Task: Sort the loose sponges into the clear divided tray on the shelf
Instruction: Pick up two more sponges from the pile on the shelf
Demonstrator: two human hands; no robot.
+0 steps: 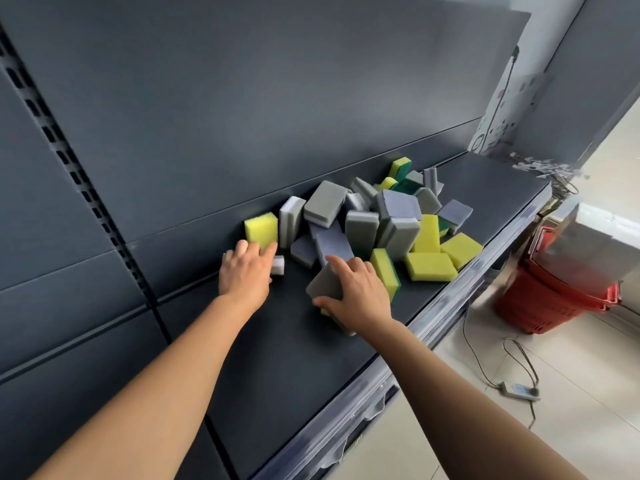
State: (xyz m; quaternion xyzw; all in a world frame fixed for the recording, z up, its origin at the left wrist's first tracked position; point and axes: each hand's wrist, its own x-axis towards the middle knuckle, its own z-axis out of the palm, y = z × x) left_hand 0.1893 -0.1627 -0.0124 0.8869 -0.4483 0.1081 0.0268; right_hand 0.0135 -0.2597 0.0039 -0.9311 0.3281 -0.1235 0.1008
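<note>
Head view was examined. Loose sponges (381, 220), grey, lilac-faced and yellow-green, were found heaped on the dark shelf (277, 358) at centre frame, against the back panel (242, 98). The left grip (246, 271) was observed released, its fingers stretched forward to the lower edge of an upright yellow sponge (261, 230) at the left end of the heap; whether contact was made could not be determined. A small white-grey sponge (278, 265) was noted just beside that grip, on its right. The right grip (356, 289) was recorded grasping a grey sponge (323, 284) at the near edge of the heap, thumb at its lower left corner and fingers spread across its top. Flat yellow sponges (431, 266) were seen toward the shelf's front edge, right of centre. A red basket (554, 299) was noted on the floor at the right of the frame.
</note>
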